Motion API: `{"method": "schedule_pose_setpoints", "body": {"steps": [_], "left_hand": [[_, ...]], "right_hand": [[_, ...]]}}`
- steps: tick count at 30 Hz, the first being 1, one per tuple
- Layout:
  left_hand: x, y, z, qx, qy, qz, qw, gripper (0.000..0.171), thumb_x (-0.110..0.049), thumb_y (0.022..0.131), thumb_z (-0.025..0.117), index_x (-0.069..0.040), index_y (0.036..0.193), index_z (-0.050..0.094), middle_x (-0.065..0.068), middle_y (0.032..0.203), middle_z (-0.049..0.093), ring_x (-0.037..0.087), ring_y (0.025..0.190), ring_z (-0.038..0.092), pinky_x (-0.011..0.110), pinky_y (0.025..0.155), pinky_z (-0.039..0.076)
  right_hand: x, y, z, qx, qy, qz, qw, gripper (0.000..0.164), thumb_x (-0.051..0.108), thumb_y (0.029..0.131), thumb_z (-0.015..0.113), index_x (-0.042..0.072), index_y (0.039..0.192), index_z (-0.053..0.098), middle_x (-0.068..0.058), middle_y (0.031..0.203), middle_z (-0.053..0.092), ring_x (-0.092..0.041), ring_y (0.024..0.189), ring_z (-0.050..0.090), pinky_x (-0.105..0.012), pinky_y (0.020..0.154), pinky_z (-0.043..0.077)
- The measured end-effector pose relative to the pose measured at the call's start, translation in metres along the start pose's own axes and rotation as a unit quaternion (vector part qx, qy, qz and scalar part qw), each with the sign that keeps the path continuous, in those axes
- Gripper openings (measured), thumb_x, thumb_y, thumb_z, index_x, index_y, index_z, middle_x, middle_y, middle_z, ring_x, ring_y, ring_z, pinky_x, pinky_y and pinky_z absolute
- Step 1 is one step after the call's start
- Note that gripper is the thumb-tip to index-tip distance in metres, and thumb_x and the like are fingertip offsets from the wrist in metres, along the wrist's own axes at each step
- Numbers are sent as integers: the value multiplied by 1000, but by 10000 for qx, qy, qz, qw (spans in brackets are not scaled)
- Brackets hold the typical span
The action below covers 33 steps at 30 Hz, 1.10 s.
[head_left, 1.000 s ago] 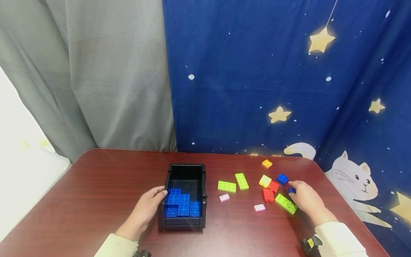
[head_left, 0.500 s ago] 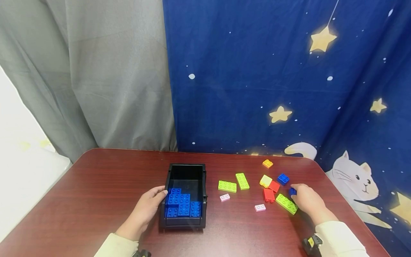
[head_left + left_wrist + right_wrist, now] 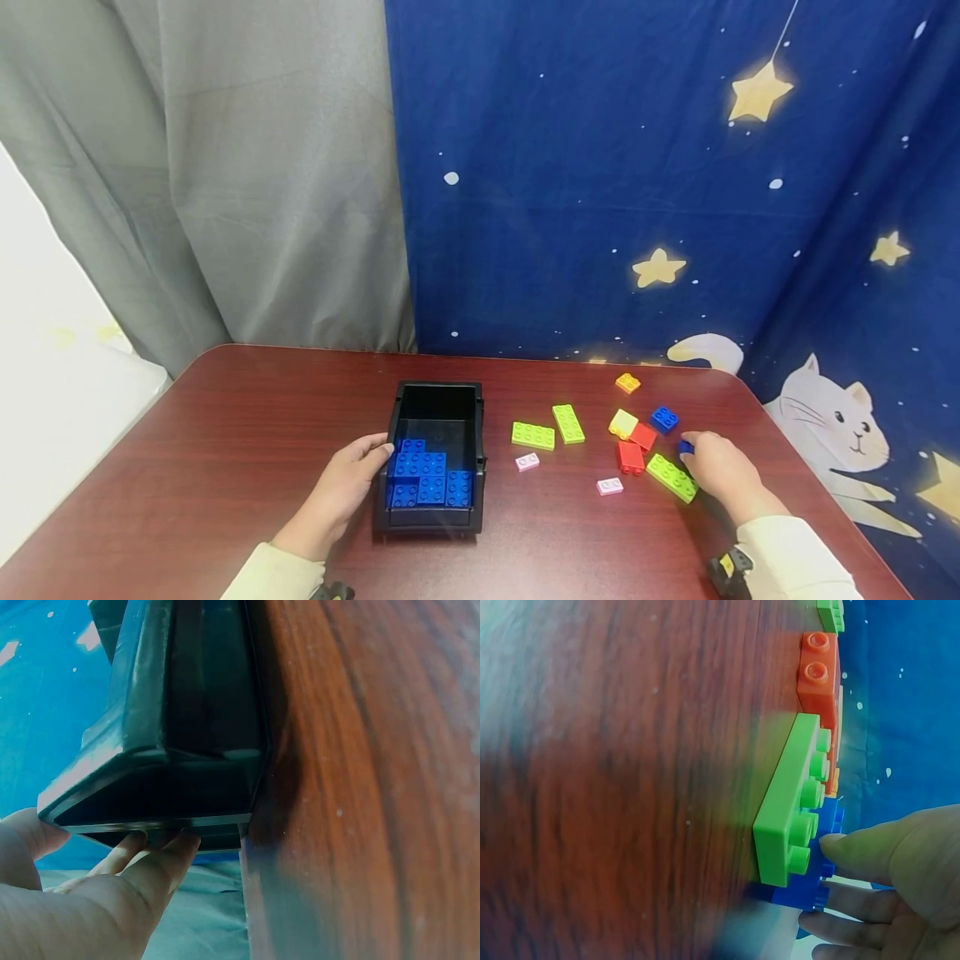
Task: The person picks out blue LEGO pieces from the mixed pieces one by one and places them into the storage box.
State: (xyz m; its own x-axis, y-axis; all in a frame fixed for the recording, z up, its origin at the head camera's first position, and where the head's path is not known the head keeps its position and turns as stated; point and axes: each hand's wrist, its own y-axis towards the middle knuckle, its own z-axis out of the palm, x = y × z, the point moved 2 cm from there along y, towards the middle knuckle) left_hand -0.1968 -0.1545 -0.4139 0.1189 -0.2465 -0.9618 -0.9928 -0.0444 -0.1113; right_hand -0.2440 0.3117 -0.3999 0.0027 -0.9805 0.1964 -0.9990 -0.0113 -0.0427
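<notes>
My left hand (image 3: 341, 483) grips the left wall of a black plastic bin (image 3: 431, 519), thumb at the rim and fingers along the outside. The left wrist view shows these fingertips against the dark bin wall (image 3: 210, 682). Several blue toy bricks (image 3: 420, 465) lie in the bin's near half. Over at the right, my right hand (image 3: 723, 475) pinches a blue brick (image 3: 799, 891) between thumb and fingers, down at table level. A long lime-green brick (image 3: 784, 810) lies right beside it and partly covers it in the right wrist view.
Another blue brick (image 3: 664, 419) lies just beyond the right hand. Red bricks (image 3: 631, 457), a yellow brick (image 3: 623, 424), an orange brick (image 3: 627, 383), lime bricks (image 3: 533, 436) and pink bricks (image 3: 610, 486) are scattered between bin and hand. Curtains stand behind the table (image 3: 300, 392).
The right fingertips have drawn back slightly over the blue brick, which still sits in the same spot. The left hand and the bin have stayed put; the head view has shifted a little.
</notes>
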Motion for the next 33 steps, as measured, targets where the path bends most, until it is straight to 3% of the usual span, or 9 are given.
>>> {"method": "schedule_pose_setpoints", "body": {"steps": [19, 33], "left_hand": [[-1, 0, 0, 43, -44, 81, 9999, 44, -17, 100, 47, 11, 135, 46, 29, 137, 49, 40, 131, 42, 55, 109, 32], [1, 0, 0, 51, 0, -7, 10000, 45, -17, 100, 47, 10, 136, 45, 29, 139, 47, 42, 132, 40, 56, 109, 32]], "right_hand": [[-4, 2, 5, 31, 60, -4, 10000, 39, 5, 85, 67, -17, 115, 56, -35, 109, 59, -51, 103, 56, -60, 86, 48], [-5, -2, 4, -229, 88, -122, 9996, 37, 3, 82, 69, -16, 112, 58, -33, 105, 61, -51, 101, 56, -60, 86, 49]]}}
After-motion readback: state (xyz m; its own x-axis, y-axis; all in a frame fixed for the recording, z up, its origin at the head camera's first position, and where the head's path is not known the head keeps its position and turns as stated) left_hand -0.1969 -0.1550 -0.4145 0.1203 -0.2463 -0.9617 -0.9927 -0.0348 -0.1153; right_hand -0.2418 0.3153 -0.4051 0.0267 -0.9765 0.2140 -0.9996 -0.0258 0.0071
